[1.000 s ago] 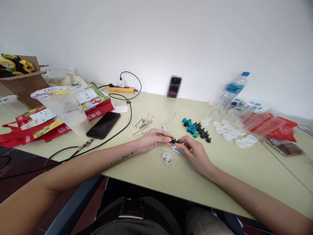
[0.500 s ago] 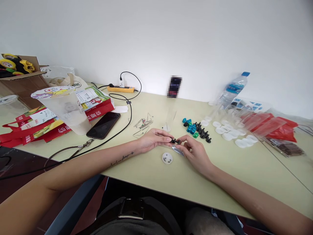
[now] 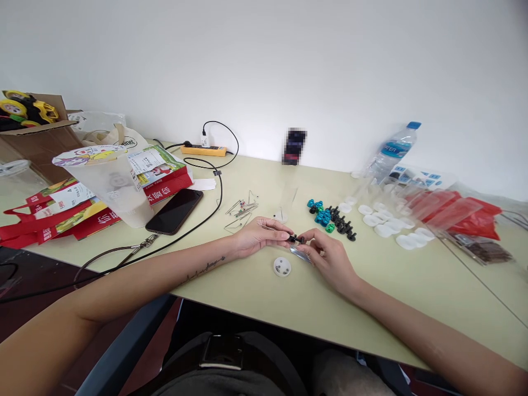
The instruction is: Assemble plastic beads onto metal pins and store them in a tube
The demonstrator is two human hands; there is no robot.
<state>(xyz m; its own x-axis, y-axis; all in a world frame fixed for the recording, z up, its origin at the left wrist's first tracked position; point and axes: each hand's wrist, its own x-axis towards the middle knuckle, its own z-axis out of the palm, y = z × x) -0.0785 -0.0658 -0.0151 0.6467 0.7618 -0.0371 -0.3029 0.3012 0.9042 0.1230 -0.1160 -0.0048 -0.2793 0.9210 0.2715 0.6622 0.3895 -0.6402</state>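
Observation:
Between my two hands sits a small black part [image 3: 296, 239], its exact kind too small to make out. My left hand [image 3: 260, 235] pinches its left end with thumb and fingers, and thin wire-like pieces show along those fingers. At the right end, the fingertips of my right hand [image 3: 330, 259] close on the same part. A shiny ridged strip [image 3: 300, 253] lies just under the fingertips; whether it is held I cannot tell. Below the hands stands a small white dish [image 3: 275, 269] with several tiny metallic pieces inside.
Bent thin wires [image 3: 242, 208] lie behind my left hand. Blue, green and black small parts [image 3: 325, 215] and white discs [image 3: 381, 220] spread to the right. A tall cup [image 3: 124, 192], phone [image 3: 175, 212] and black cable [image 3: 221, 192] are at left; a water bottle [image 3: 396, 148] leans behind.

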